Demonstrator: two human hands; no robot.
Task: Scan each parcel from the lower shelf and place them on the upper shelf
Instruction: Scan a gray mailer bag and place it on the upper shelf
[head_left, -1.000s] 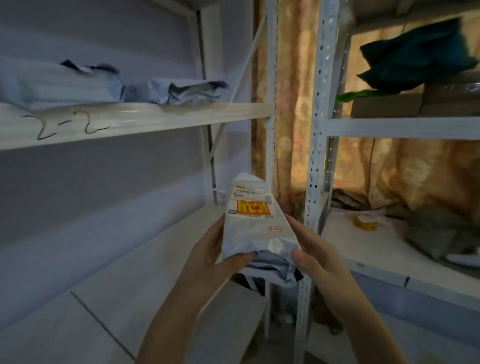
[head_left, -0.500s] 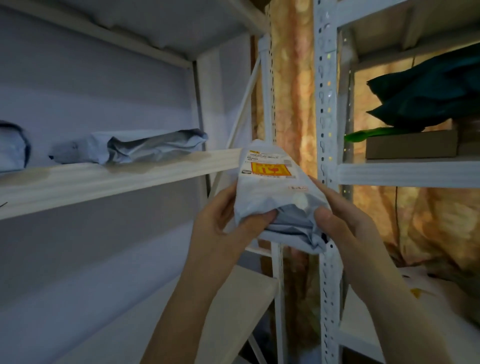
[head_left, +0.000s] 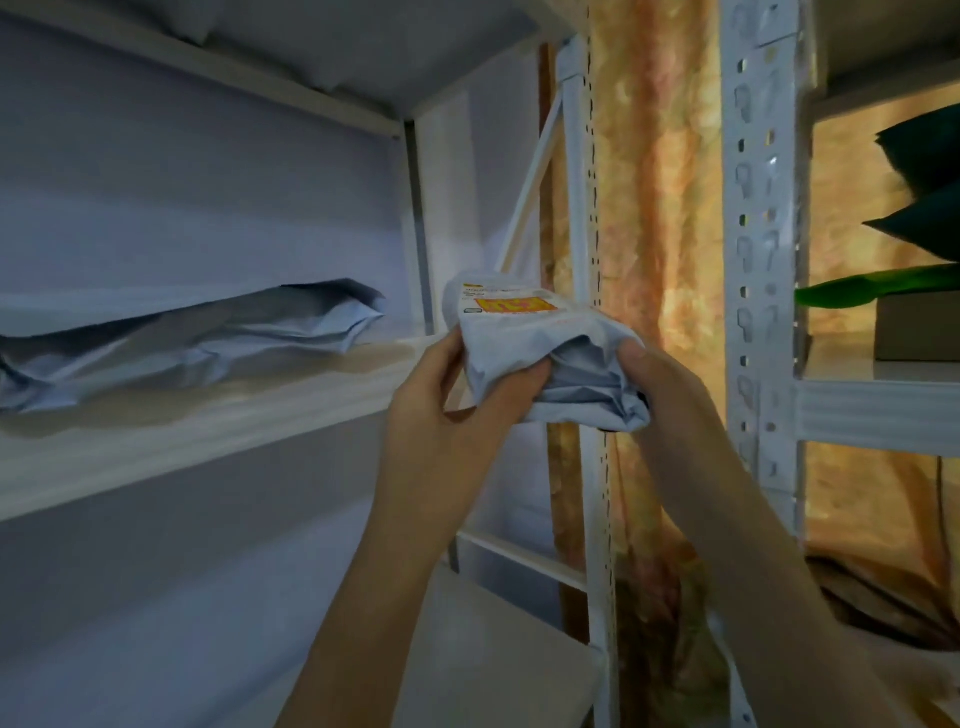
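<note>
Fingers (head_left: 524, 382) of the left hand (head_left: 441, 415) curl round the near left edge of the parcel (head_left: 545, 358), thumb pressed into the crumpled grey plastic. The right hand (head_left: 670, 395) does the same on the other side, its thumb dug into the folds at the lower right of the bag. So both hands are clamped on the parcel, which sits at the centre of the frame, held up in the air just beside the right end of the upper shelf (head_left: 208, 441) and not yet resting on it. Its label (head_left: 514, 304), with an orange-yellow patch, faces up and away from the person.

Left of centre, another parcel (head_left: 208, 348) already lies flat on that same board, leaving bare wood between it and the held one. At the bottom of the frame the lower shelf (head_left: 467, 649) shows pale and dim. A perforated white upright (head_left: 758, 260) stands at the right, with a patterned curtain (head_left: 660, 208) behind.

The step looks like the placing. To do it well I'd slide the parcel leftward over the board's edge, lay it in the bare gap short of the other parcel, label up, and let go only once its weight rests fully on the wood.
</note>
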